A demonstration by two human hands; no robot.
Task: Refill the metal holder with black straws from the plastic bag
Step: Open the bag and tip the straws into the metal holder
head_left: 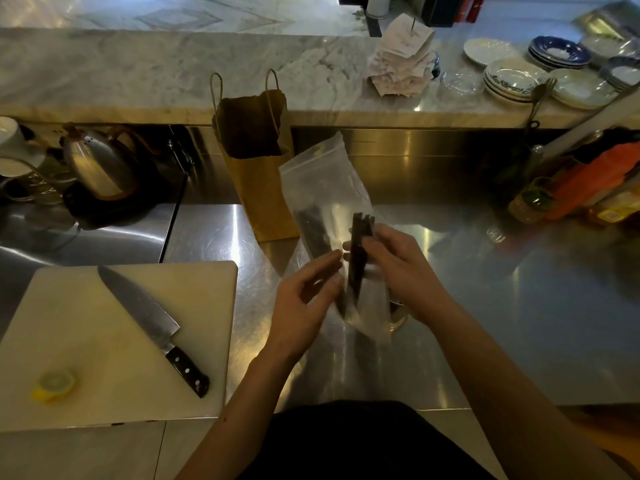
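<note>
A clear plastic bag point(322, 181) stands tilted over the steel counter, with several black straws point(311, 226) still dark inside it. My right hand point(398, 271) grips a bundle of black straws point(358, 251), upright, just right of the bag. My left hand point(304, 306) is blurred, fingers curled at the bag's lower part; whether it grips the bag is unclear. The metal holder point(398, 315) is mostly hidden below my right hand; only a shiny rim shows.
A white cutting board point(69, 306) at the left carries a large knife point(152, 323) and a lemon piece point(55, 384). A brown paper bag point(256, 174) stands behind the plastic bag. A kettle point(97, 164) is far left. Plates point(512, 77) are stacked on the marble ledge.
</note>
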